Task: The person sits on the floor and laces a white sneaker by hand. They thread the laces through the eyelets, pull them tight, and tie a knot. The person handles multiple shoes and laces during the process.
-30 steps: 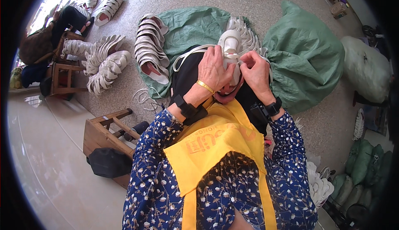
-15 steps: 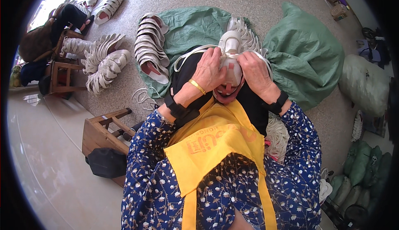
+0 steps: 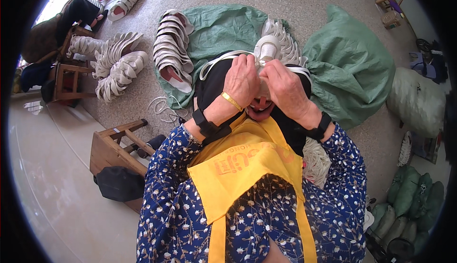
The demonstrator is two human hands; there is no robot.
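Nearby, stacked soles [image 3: 172,44] flank the green sack [image 3: 347,68].

Head-worn fisheye, straight down, close.

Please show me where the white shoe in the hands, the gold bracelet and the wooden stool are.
white shoe [image 3: 266,49], head view, on its toe above the hands.
gold bracelet [image 3: 231,101], head view, on the band across the left wrist.
wooden stool [image 3: 112,151], head view, on its tilted side board.

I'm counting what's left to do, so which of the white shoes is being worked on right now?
The white shoe gripped by both the left hand and right hand. The others lie in stacked rows on the floor, untouched.
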